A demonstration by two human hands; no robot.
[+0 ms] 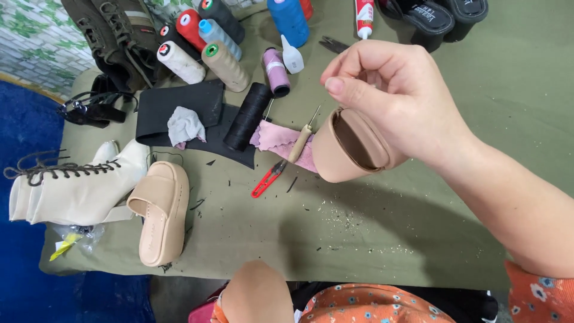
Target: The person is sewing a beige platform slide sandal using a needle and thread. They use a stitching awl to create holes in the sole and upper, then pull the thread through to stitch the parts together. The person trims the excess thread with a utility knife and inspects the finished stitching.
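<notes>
The right hand [391, 98] is raised above the green-covered table [418, 227], its fingers curled closed around the end of a beige platform sandal [347, 146], the thumb and forefinger pressed together above the sandal's rim as if pinching something too fine to make out. The sandal is off the table, tilted, with its long axis running from the palm down and to the left, so that its brown-lined end faces the camera. Taking this held sandal as the landmark: just to its left lie a wooden-handled awl [302, 139] on a pink cloth [278, 140], with red thread snips [268, 178] a little lower, and a black thread spool [246, 116] lies on a black sheet [179, 110] further left. Well to its left and lower rests the matching beige sandal [160, 212], sole on the table, long axis pointing toward and away from the person, touching a cream lace-up boot [72, 185]. Above and left of the held sandal stands a cluster of coloured thread cones [206, 45]. Of the left hand nothing shows: only a bare rounded part of the left arm [254, 293] is in view at the bottom edge, below and left of the held sandal, so how its fingers stand cannot be told. The right hand is the only one at the held sandal.
</notes>
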